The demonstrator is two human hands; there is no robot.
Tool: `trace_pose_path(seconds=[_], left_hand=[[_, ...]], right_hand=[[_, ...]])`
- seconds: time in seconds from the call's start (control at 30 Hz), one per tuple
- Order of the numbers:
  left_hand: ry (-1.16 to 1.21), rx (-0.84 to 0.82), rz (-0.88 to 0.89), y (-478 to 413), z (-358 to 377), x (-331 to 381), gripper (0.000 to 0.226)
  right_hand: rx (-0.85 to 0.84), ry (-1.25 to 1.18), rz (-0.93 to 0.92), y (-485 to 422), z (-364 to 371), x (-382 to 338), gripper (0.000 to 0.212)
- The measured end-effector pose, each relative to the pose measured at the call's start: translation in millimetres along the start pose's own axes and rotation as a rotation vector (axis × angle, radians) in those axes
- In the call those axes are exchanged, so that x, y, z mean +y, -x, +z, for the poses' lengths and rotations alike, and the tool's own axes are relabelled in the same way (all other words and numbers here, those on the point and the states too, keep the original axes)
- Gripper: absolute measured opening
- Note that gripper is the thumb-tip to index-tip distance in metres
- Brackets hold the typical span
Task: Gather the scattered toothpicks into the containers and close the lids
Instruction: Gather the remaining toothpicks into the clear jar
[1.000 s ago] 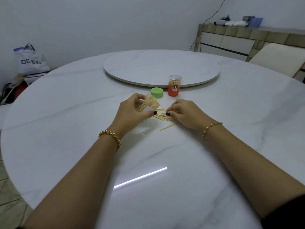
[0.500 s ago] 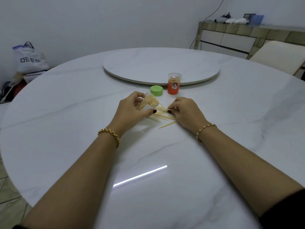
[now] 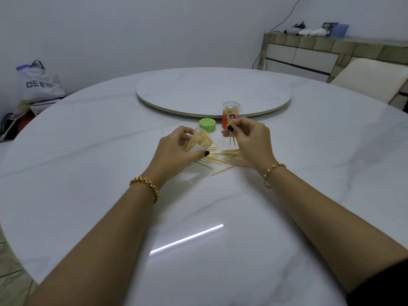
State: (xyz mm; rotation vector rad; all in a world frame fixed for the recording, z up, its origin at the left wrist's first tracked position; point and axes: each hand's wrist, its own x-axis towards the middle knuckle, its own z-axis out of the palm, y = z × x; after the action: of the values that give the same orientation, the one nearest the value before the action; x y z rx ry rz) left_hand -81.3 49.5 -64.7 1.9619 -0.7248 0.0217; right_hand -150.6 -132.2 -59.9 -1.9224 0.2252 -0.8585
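Wooden toothpicks [image 3: 231, 139] in right hand [image 3: 251, 142]

Both forearms are reaching forward, each wrist wearing a gold bracelet [image 3: 146, 187]. The left hand [image 3: 176, 150] is curling its fingers and thumb round a clear container [image 3: 199, 141] and holding it tilted. The right hand [image 3: 251, 140] is pinching a few toothpicks [image 3: 231, 138] between thumb and fingertips, with the points hanging downward.
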Motion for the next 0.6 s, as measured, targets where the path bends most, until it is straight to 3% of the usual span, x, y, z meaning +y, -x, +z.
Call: trace_pose_path(seconds=[0.27,0.6], left_hand=[[-0.014,-0.030,0.019,2,5,3,0.053],[0.002,-0.035,0.066,3,6,7,0.052]], right_hand=[[0.021,-0.514,0.114,0,5,-31,0.014],[0.008,-0.679,0.155,13,20,-36,0.016]])
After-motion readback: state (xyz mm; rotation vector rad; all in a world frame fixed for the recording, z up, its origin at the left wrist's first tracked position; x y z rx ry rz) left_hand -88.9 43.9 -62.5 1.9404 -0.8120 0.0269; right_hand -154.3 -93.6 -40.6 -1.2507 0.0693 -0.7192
